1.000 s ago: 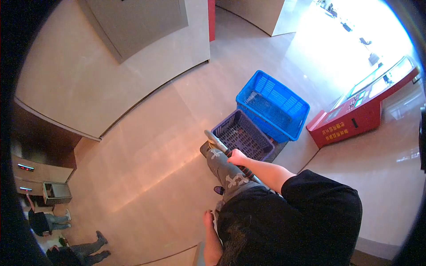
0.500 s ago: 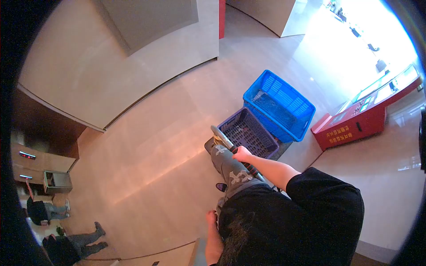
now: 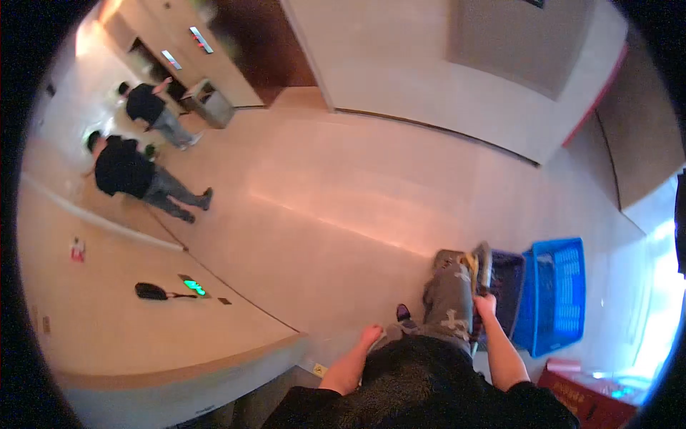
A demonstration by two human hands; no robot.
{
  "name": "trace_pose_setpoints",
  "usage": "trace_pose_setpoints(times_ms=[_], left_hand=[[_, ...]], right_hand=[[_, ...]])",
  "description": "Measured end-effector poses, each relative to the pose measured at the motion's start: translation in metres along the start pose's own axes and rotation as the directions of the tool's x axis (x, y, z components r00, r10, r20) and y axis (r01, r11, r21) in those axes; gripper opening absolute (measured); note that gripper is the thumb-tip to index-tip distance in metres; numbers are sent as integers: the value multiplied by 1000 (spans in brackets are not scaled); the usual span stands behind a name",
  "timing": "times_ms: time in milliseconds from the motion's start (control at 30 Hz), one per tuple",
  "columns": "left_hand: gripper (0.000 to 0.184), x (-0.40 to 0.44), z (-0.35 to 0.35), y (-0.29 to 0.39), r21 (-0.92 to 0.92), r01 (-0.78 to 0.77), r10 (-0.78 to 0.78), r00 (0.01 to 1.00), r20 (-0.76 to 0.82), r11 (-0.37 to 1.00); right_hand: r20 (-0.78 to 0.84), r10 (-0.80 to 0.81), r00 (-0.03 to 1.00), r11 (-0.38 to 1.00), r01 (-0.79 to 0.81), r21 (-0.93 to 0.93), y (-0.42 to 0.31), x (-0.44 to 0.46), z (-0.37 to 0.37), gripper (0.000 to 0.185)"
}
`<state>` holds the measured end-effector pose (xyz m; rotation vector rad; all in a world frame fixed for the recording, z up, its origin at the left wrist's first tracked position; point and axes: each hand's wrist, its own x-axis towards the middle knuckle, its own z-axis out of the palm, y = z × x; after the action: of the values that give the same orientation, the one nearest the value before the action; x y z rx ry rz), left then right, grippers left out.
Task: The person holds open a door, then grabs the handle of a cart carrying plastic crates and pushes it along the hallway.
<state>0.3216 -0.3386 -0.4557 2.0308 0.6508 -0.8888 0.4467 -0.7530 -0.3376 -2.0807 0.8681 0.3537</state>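
My right hand (image 3: 486, 306) is wrapped round the handle (image 3: 485, 268) of a cart beside my leg. On the cart's far side are a dark purple plastic crate (image 3: 509, 282) and a bright blue plastic crate (image 3: 559, 297) with slotted walls. Both crates look empty, though the purple one is partly hidden by the handle and my arm. My left hand (image 3: 371, 334) hangs by my hip, away from the cart; its fingers are too small and blurred to make out.
Two people in black tops, one nearer (image 3: 125, 168) and one farther (image 3: 146, 104), stand at the left. A metal bin (image 3: 209, 104) is by the far wall. A red kiosk (image 3: 593, 397) stands at the lower right, and a pale wall (image 3: 443, 71) runs along the back.
My view has swung left, so the cart and crates now sit farther right and the two people show higher in view. My right hand stays on the handle.
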Motion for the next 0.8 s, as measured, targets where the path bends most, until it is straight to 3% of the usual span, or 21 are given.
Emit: trace_pose_setpoints(times_ms=[100,167,267,300,400,433,600,800], left_hand=[[36,-3,-8,15,-110,6,-6,1000,4,994],[36,-9,-14,18,-84,3,-2,1000,13,996],[35,-17,-22,21,-88,56,-54,998,18,995],[35,-22,-24,20,-92,84,-83,996,23,992],[34,-6,-12,-10,-95,-29,19,995,-97,995],[30,-5,-11,-18,-98,-12,4,997,-78,995],[24,-10,-17,-42,-94,131,-132,991,-6,987],[32,-20,-19,-44,-98,106,-108,994,-7,990]], right_hand=[[-39,136,990,991,-136,13,7,9,10,26],[-57,180,982,984,-179,21,-8,-11,3,28],[-119,148,982,988,-151,-18,-14,-18,6,29],[-79,123,989,990,-117,75,-14,-22,5,27],[-116,75,990,997,-76,0,21,5,17,23],[-103,117,988,993,-118,-2,-9,-18,6,21],[-120,108,987,994,-103,47,23,13,19,19],[-89,98,991,989,-87,116,6,0,12,16]])
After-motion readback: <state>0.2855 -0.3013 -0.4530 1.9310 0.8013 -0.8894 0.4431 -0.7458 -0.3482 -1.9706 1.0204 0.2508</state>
